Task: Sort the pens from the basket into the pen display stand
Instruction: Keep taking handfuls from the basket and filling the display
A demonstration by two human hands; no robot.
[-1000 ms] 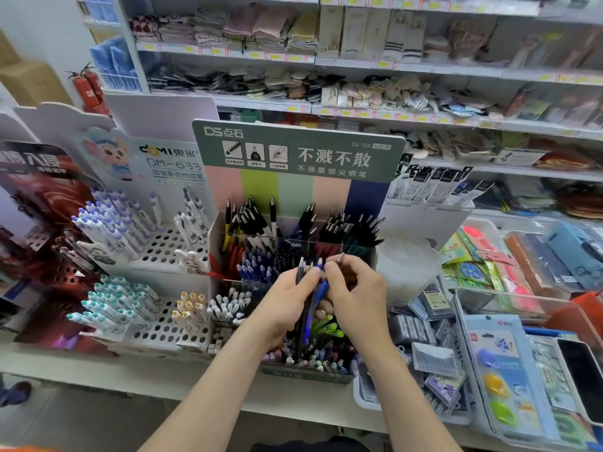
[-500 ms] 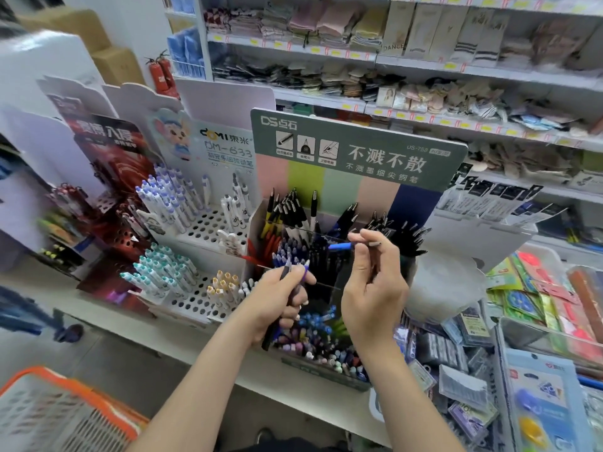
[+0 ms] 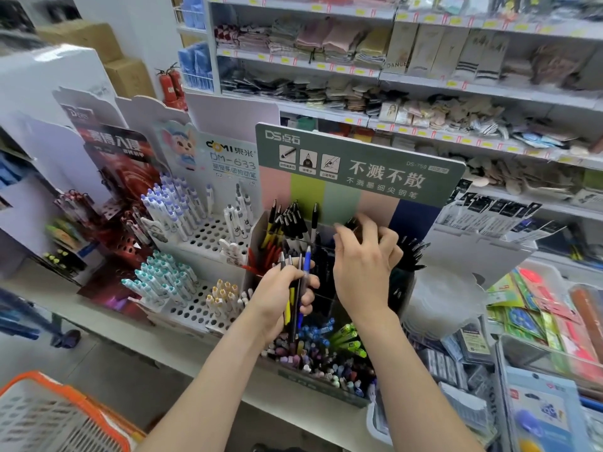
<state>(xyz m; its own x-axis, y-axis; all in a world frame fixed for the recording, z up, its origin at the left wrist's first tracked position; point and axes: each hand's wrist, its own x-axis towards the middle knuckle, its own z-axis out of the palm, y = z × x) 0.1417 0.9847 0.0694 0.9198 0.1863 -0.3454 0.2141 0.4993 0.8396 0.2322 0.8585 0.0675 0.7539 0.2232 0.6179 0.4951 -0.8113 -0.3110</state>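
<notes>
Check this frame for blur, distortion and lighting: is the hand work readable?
Head view: right hand smeared by motion at the fingertips, grip unreadable; left hand and its pens sharp; shelves bowed by the wide-angle lens; basket at lower left soft; light even, no hard shadows or strong glare.

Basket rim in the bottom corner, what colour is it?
Orange basket rim, seen in the head view.
</notes>
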